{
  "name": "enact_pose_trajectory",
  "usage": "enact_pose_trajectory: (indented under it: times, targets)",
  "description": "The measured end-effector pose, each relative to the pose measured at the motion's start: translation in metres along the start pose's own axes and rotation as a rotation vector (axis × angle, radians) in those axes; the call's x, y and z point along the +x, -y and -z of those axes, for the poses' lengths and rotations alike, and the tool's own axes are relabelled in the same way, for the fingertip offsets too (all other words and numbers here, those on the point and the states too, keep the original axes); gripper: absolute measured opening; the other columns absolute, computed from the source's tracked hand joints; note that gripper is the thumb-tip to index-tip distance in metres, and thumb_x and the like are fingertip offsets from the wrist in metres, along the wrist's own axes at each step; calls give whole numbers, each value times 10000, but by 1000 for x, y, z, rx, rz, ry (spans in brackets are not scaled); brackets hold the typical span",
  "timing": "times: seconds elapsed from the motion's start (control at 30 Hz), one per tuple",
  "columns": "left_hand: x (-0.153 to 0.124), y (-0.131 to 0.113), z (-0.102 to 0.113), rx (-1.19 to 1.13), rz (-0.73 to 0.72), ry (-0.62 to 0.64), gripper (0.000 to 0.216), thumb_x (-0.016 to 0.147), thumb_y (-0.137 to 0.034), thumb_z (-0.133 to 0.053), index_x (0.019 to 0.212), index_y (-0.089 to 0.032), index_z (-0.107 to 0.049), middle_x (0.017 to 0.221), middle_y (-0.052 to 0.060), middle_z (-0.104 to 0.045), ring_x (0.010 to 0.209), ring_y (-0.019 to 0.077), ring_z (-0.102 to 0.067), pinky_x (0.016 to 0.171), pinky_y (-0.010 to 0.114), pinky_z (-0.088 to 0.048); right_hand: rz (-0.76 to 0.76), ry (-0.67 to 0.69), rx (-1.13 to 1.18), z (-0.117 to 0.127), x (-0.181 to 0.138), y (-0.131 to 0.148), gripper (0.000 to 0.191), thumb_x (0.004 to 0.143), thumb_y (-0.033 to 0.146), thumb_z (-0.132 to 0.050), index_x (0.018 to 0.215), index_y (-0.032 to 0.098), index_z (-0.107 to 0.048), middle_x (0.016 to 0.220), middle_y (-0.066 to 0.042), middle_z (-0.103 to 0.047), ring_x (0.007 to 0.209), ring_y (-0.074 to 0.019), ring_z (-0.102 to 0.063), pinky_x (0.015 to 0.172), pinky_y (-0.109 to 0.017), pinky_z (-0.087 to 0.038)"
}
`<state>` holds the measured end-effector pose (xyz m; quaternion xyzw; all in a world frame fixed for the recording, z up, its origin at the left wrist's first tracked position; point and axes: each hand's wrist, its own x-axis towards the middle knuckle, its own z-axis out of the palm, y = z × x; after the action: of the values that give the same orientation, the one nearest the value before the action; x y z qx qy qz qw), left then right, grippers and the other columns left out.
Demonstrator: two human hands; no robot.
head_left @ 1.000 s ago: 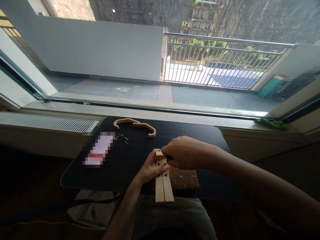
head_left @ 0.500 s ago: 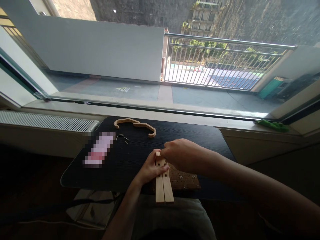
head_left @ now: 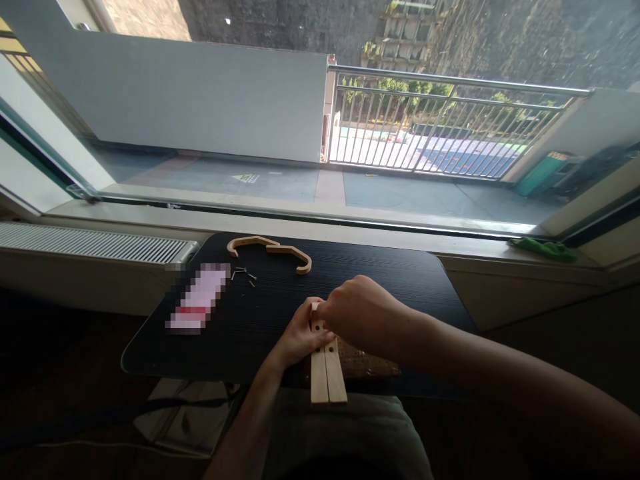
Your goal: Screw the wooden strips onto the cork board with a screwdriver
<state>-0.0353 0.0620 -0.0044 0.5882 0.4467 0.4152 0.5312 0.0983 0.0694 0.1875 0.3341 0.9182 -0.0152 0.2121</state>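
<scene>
Two pale wooden slats [head_left: 327, 377] lie side by side, sticking out over the near edge of a black table [head_left: 235, 327]. My left hand [head_left: 299, 337] wraps round their far end from the left. My right hand [head_left: 356, 313] is closed over the same end from the right; what its fingers pinch is hidden. Under the slats lies a brown perforated board [head_left: 370, 363].
Two curved wooden pieces [head_left: 273, 252] lie at the table's far side, with several small screws [head_left: 243, 274] beside them and a pink blurred packet [head_left: 199, 299] to the left. A radiator [head_left: 90, 243] and window sill run behind. A green cloth [head_left: 545, 249] sits on the sill.
My right hand has shifted slightly left and lower over the slats' far end. The left hand and the slats have stayed in place.
</scene>
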Motion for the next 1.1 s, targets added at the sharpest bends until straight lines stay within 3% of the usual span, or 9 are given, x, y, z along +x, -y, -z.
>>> enact_pose_trajectory:
  times: [0.47, 0.77, 1.1]
  targets:
    - [0, 2, -2, -45, 13, 5, 518, 651, -298, -834, 1075, -191, -557, 1004, 41, -663, 958, 239, -636, 843, 339, -494, 40, 16, 9, 1, 1, -5, 179, 897, 76, -585, 919, 158, -744, 794, -91, -743, 807, -240, -731, 535, -249, -392]
    - [1, -8, -3, -55, 12, 6, 493, 639, -336, -833, 1032, -198, -571, 1006, 41, -639, 961, 244, -623, 856, 354, -495, 25, -71, 102, -8, -7, -14, 243, 860, 226, -644, 1102, 209, -657, 866, -67, -751, 786, -231, -716, 569, -259, -381]
    - [0, -2, -3, -91, 33, 25, 504, 664, -286, -812, 1084, -201, -547, 960, 21, -654, 914, 217, -643, 828, 336, -514, 41, 26, 114, 1, -3, -21, 171, 902, 169, -570, 1033, 147, -678, 863, -112, -742, 815, -246, -720, 566, -270, -402]
